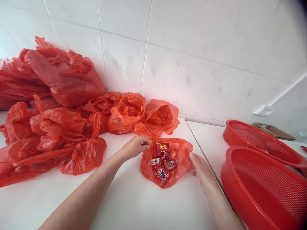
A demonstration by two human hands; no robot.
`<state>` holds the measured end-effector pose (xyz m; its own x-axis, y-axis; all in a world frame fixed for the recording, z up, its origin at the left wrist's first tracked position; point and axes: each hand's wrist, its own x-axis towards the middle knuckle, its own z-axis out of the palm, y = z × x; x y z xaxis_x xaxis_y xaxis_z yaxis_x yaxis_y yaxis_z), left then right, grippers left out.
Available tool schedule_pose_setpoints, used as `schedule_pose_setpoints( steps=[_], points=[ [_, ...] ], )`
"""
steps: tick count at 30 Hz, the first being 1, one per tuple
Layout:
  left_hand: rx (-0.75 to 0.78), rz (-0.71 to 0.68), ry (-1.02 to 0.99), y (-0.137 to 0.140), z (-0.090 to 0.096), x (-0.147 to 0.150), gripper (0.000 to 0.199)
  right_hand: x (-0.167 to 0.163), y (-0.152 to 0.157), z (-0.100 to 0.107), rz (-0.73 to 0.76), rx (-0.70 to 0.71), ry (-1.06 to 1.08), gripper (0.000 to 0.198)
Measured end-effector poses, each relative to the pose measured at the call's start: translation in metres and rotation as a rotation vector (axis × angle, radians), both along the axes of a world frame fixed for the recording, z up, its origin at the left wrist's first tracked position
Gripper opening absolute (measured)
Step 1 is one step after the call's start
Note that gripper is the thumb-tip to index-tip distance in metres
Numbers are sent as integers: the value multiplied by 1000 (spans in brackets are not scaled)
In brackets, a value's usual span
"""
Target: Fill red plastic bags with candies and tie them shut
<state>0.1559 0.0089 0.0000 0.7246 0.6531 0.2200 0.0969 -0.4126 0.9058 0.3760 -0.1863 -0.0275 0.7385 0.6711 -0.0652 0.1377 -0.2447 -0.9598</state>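
Red thin plastic forms the open bag (pixel 183 159), which lies on the white table (pixel 124 198), its mouth turned upward, with several small packets (pixel 160 173) inside it. At the upper left rim of this bag, the left hand (pixel 136 147) pinches the plastic between thumb and finger. At its right edge, the right hand (pixel 201 170) has thumb and fingers a little apart, touching the plastic; whether they grip it, I cannot tell. To the right of the open bag stands a red basket (pixel 231 182) with mesh, and a second basket (pixel 230 136) is just behind that one. To the left of the open bag, well apart, lie knotted bags (pixel 81 158). Behind it are loose bags (pixel 124 123), crumpled, and farther to its left, bulky bags (pixel 72 78) rest near the tiled wall (pixel 168 64).
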Motion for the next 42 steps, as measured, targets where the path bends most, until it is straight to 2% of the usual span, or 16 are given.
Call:
schedule_pose_setpoints(
  steps=[2,4,8,11,14,17,20,23,26,29,30,32,34,37,40,42],
  points=[
    [-29,31,-56,-1,11,8,7,0,5,7,35,81,171,30],
    [-48,84,-149,-3,31,18,10,2,12,18,0,196,255,30],
    [-23,148,-401,-9,87,31,15,8,22,52,-124,482,205,29],
    [69,196,-593,-12,122,34,14,10,23,79,-217,730,120,21],
    [210,337,-596,-10,136,33,14,9,24,101,-303,909,58,15],
    [317,490,-502,-5,133,33,16,12,32,114,-311,994,81,13],
    [253,504,-459,-3,127,36,17,13,43,123,-162,947,256,17],
    [104,398,-466,-7,126,39,22,6,54,130,101,824,381,21],
    [5,254,-439,-17,129,43,19,-11,58,134,412,688,276,25],
    [-35,63,-389,-32,132,46,12,-31,61,134,558,466,101,52],
    [-46,-28,-371,-37,132,46,13,-36,62,134,582,401,64,54],
    [-35,-148,-336,-47,130,46,26,-42,65,133,609,324,20,43],
    [68,-76,-313,-54,124,45,38,-43,68,132,594,295,22,30],
    [330,127,-268,-56,112,45,33,-39,73,130,499,276,48,24],
    [447,93,-178,-53,98,48,35,-34,74,125,465,275,45,15],
    [451,87,-144,-50,90,51,29,-32,73,123,528,282,50,18]
  ],
)
